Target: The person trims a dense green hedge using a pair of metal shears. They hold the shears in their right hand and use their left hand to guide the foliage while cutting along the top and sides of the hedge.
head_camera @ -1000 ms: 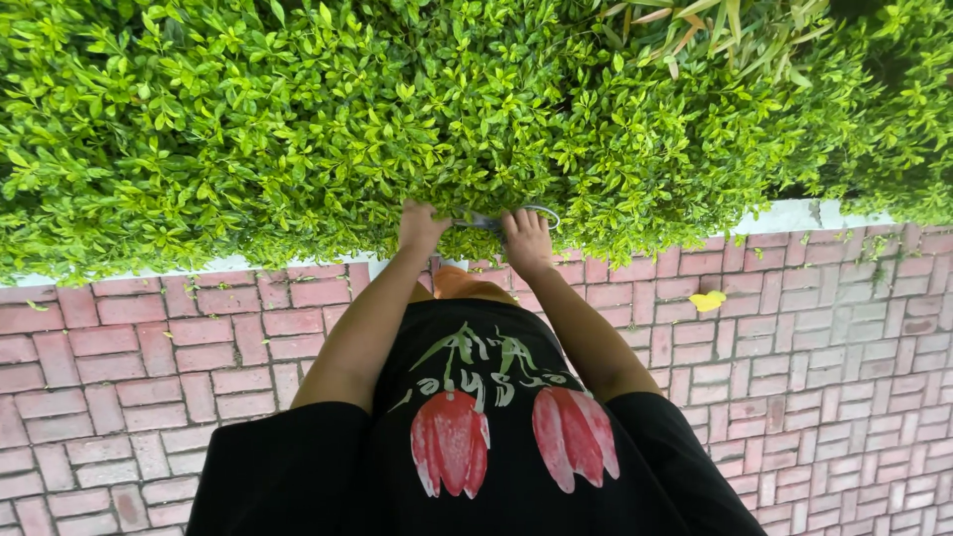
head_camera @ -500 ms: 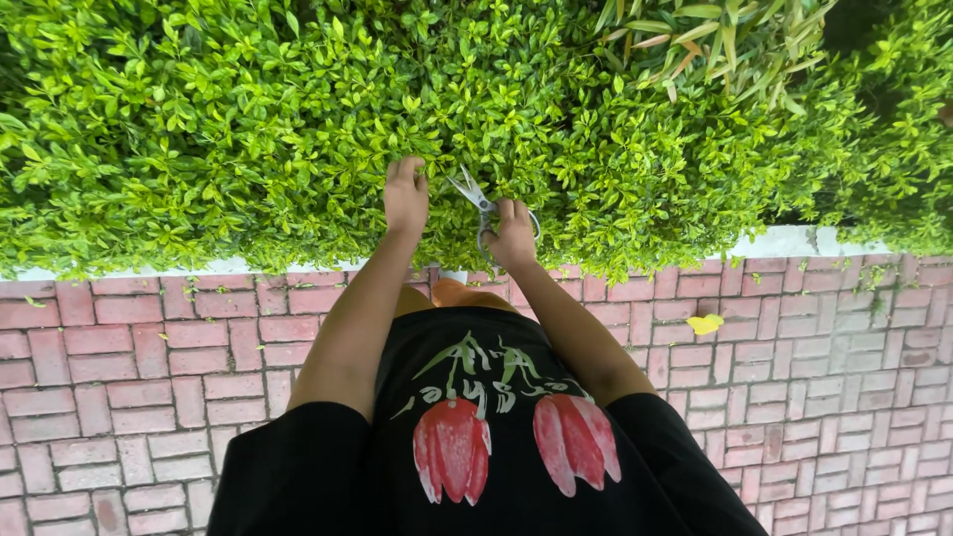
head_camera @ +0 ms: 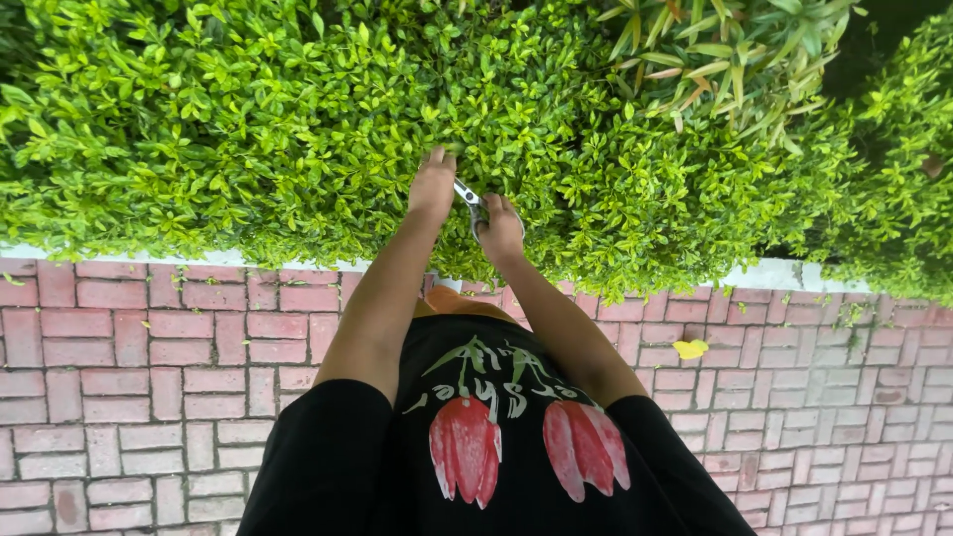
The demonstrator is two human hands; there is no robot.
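Red brick paving [head_camera: 149, 387] is lying below a green hedge [head_camera: 248, 129]. Scissors [head_camera: 469, 197] are being gripped by the closed right hand [head_camera: 499, 228] against the hedge, while leaves are being touched by the left hand [head_camera: 433, 186], fingers extended.

This is an outdoor garden or landscaped yard, seen from above. A dense, clipped hedge of small bright green leaves [head_camera: 248, 129] fills the upper half, with a spikier plant of long narrow green and reddish leaves [head_camera: 725, 60] rising from it. Below runs a pale concrete kerb [head_camera: 784, 273], and beside that a pavement of red rectangular bricks with light joints [head_camera: 129, 397], where a fallen yellow leaf [head_camera: 690, 348] lies.
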